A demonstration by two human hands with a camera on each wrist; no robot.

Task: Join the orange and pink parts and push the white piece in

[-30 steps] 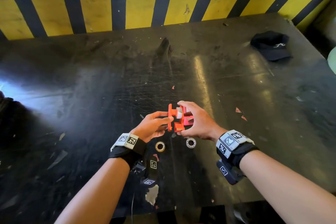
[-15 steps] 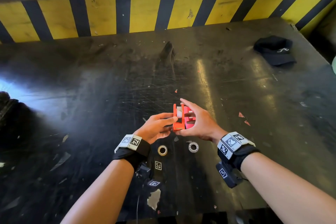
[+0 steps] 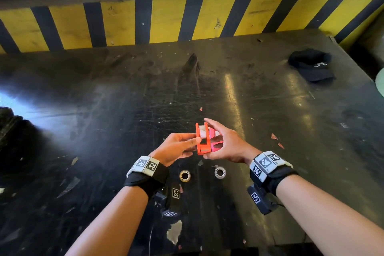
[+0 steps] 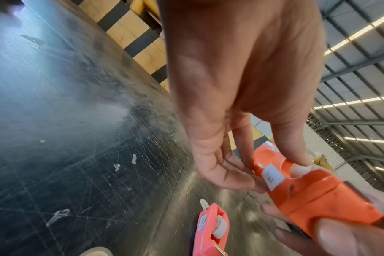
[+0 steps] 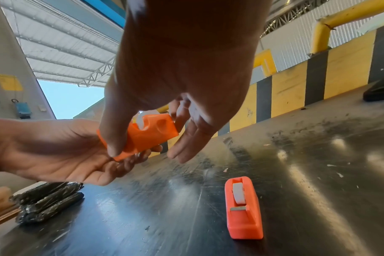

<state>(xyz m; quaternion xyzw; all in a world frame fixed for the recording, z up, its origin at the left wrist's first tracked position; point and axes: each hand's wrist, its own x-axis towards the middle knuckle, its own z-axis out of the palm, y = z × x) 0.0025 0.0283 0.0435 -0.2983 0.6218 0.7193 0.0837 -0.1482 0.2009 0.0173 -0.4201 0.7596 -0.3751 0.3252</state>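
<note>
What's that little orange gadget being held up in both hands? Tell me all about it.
It is a small orange plastic tape dispenser with a white spool in its slot, a round hollow in its side and a white label. Held tilted above the black table, it is pinched by the left hand and right hand.

Obstacles, near field: pink tape dispenser (image 5: pixel 243 207) lying on the black table (image 3: pixel 104 131), directly under the raised hands; two tape rolls (image 3: pixel 184 175) just before the wrists. Left edge: dark wrapped bundle (image 5: pixel 46 197). Far right corner: black cap (image 3: pixel 311 64). Rear: striped barrier (image 3: pixel 166 21). Centre and left surface: open passage.
</note>
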